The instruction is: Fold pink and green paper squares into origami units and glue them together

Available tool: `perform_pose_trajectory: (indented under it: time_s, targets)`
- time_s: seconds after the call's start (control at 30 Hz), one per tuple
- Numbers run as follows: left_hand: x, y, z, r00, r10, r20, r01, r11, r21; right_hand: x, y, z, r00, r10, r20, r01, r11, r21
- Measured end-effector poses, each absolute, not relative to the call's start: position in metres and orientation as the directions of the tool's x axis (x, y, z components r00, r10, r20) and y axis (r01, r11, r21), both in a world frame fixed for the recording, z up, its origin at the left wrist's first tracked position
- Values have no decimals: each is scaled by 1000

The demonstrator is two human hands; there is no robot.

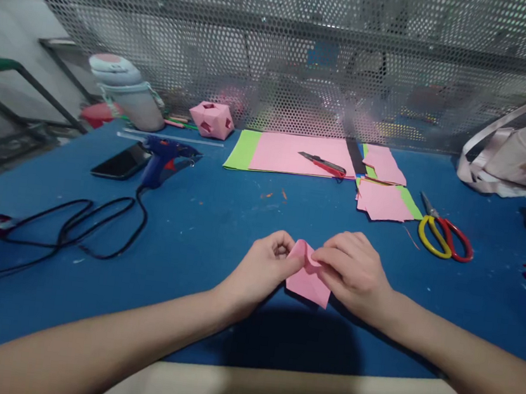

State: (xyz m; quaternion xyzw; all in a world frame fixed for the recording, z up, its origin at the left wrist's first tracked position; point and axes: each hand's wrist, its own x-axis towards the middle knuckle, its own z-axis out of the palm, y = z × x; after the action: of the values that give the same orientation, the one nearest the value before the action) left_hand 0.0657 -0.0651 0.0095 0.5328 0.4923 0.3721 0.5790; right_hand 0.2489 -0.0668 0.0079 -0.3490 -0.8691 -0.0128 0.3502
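Observation:
A small folded piece of pink paper (308,285) is held between both hands, a little above the blue tabletop near its front edge. My left hand (268,263) pinches its left side with thumb and fingers. On the other side, my right hand (354,271) grips the upper right part, its fingertips pressed on a raised fold. The paper's lower corner hangs free and points towards me. Part of the fold is hidden behind the fingers.
Pink and green sheets (297,153) lie at the back under a red box cutter (324,165). To the right are cut paper pieces (384,200) and scissors (445,237). A blue glue gun (157,161), phone (121,160), bottle (135,101) and pink paper polyhedron (212,120) stand left; a bag (518,148) far right.

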Motion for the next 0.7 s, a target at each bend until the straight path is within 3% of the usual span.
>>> perform_pose_trajectory:
  time_s: [0.43, 0.7]
  targets:
    - [69, -66, 13, 234, 962, -140, 130, 112, 985, 251, -68, 11, -573, 528, 627, 629, 774, -76]
    - [69, -68, 13, 220, 961, -170, 179, 132, 975, 252, -67, 12, -463, 581, 670, 685, 714, -145]
